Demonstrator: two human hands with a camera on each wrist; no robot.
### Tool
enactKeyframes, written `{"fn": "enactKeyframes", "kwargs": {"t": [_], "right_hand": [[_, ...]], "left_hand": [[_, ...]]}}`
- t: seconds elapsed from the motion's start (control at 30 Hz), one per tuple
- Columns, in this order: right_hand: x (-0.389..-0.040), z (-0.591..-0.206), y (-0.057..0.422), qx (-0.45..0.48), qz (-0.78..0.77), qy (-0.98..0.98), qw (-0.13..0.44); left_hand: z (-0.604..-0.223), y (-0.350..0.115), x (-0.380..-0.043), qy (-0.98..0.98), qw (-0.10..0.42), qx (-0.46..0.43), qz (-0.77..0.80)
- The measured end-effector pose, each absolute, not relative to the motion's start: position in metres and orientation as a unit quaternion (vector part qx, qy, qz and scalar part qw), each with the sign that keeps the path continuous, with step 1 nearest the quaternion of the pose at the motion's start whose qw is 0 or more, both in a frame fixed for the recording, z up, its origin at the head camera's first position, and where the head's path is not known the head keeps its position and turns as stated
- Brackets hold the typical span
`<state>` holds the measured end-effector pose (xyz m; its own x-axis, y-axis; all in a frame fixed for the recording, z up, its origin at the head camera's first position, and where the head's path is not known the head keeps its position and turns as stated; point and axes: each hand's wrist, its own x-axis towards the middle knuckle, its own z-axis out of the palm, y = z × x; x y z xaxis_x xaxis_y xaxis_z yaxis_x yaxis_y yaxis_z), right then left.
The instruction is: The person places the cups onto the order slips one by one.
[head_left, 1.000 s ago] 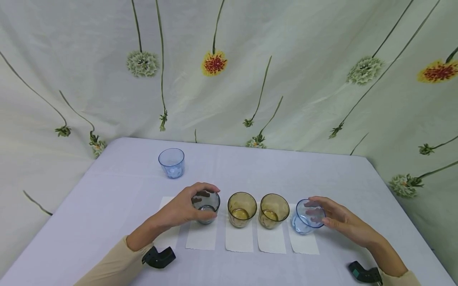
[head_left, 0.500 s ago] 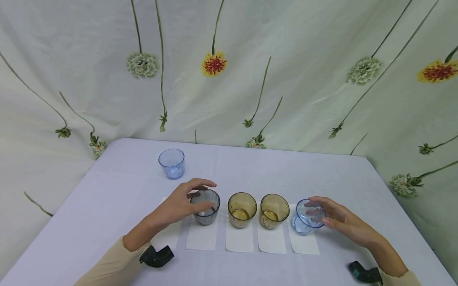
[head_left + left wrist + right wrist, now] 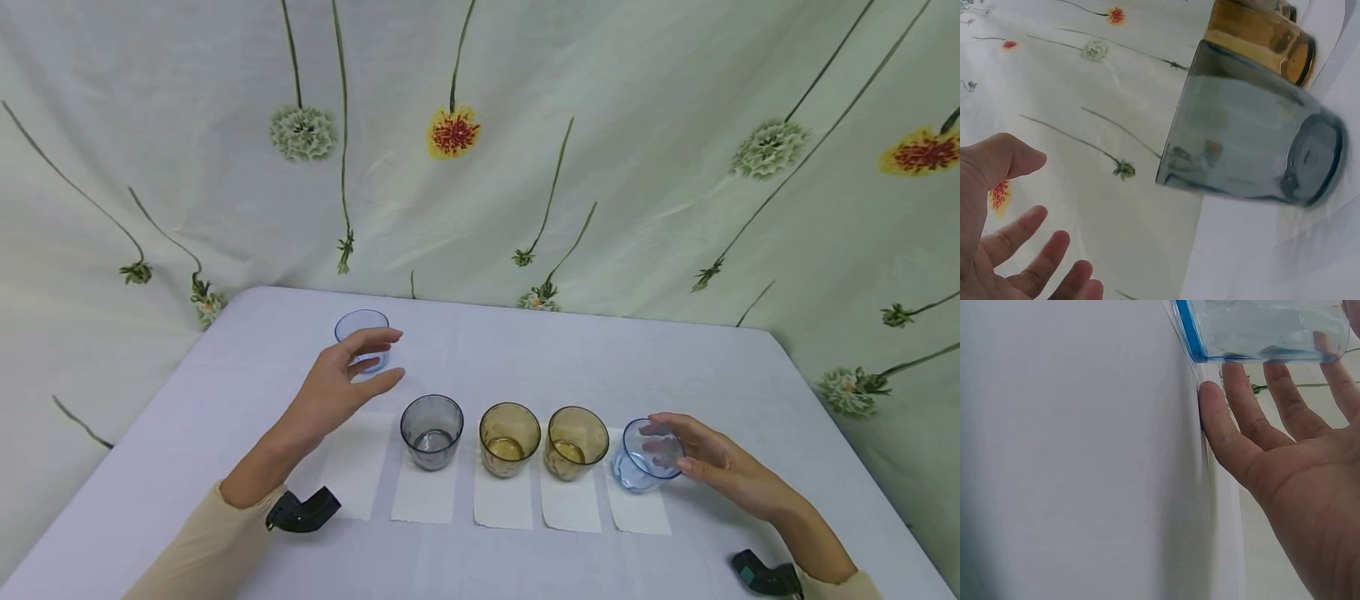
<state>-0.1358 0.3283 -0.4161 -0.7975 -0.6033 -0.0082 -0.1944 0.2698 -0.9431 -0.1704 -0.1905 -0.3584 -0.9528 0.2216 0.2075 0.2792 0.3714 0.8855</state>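
Note:
My left hand (image 3: 330, 387) hovers with fingers and thumb apart in front of a light-blue glass (image 3: 362, 320) at the back left, partly covering it in the head view. A grey glass (image 3: 432, 433) stands upright on a white paper strip, just right of that hand; the left wrist view shows a gap between the hand (image 3: 1000, 225) and the grey glass (image 3: 1247, 131). Around a second light-blue glass (image 3: 634, 468) at the row's right end, my right hand (image 3: 727, 471) has its thumb at the near rim and its fingers behind. The right wrist view shows fingertips against this glass (image 3: 1260, 328).
Two amber glasses, one on the left (image 3: 510, 442) and one on the right (image 3: 576, 443), stand between the grey and right-hand blue glasses. Several paper strips lie in a row, the leftmost strip (image 3: 358, 475) bare. A flowered cloth (image 3: 637, 167) hangs behind the white table (image 3: 480, 567).
My left hand has let go of the grey glass and moved back and left, to the far blue glass. My right hand stays at its glass.

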Motion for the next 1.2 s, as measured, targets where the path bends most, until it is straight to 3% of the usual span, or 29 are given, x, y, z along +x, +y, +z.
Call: {"fn": "enactKeyframes", "kwargs": {"t": [0.3,0.43,1.2], "right_hand": [[-0.135,-0.417,0.329,-0.258,-0.546,0.775,0.186],[-0.135,-0.417,0.329,-0.252,-0.545,0.778,0.187],[-0.136,-0.414,0.330,-0.268,-0.552,0.767,0.189]], "left_hand": [[-0.350,-0.210,-0.177,-0.836,0.095,-0.125,-0.526],[-0.355,-0.217,-0.182,-0.837,0.102,-0.113,-0.526],[-0.371,-0.249,-0.206,-0.837,0.020,-0.044,-0.545]]}}
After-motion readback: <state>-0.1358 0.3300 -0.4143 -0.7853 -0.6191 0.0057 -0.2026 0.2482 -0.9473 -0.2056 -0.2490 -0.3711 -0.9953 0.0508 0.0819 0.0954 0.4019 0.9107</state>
